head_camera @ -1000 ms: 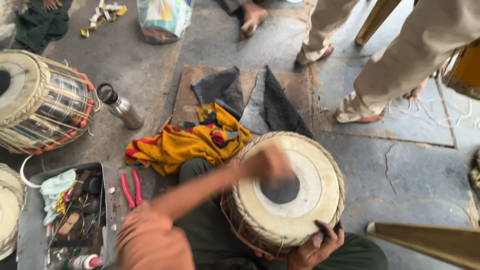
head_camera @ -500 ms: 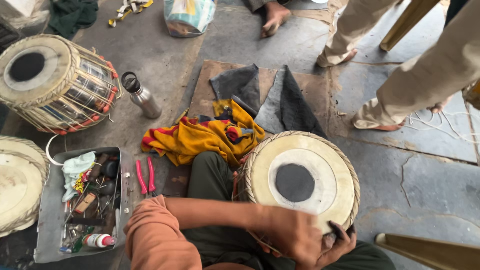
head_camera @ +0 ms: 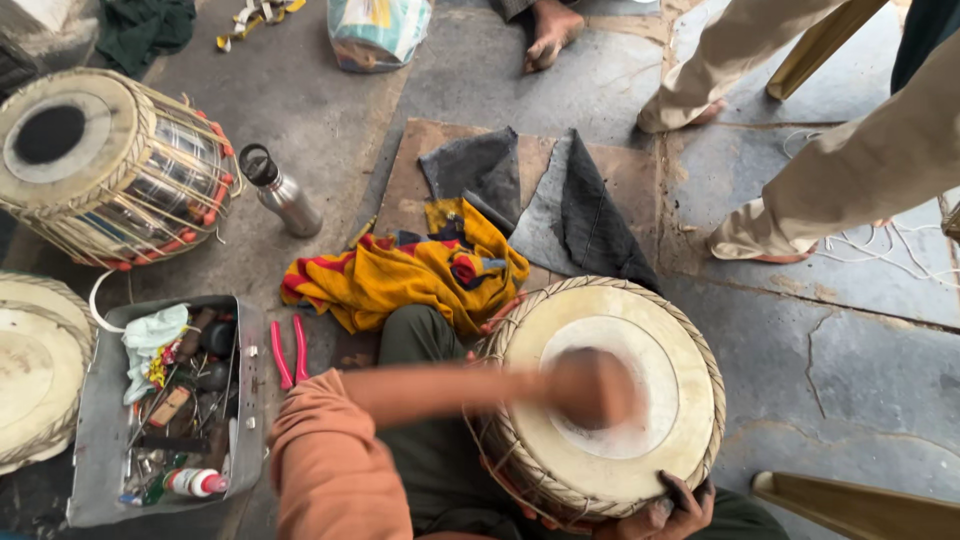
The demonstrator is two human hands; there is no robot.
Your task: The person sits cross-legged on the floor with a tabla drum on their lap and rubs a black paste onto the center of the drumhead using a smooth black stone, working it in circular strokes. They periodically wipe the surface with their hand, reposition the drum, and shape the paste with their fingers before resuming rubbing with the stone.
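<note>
A drum (head_camera: 600, 400) is held upright in the person's lap, its pale skin facing the camera, on a grey stone floor (head_camera: 870, 360). A second drum (head_camera: 110, 165) stands well apart at the upper left. A yellow and red cloth (head_camera: 400, 275) lies just beyond the lap, and a metal tray (head_camera: 105, 440) of small tools is set to the left, with red pliers (head_camera: 285, 350) beside it. The left hand (head_camera: 592, 388) is blurred over the centre of the skin; how its fingers are set cannot be told. The right hand (head_camera: 668, 512) is seen at the drum's near rim, fingers curled around it.
</note>
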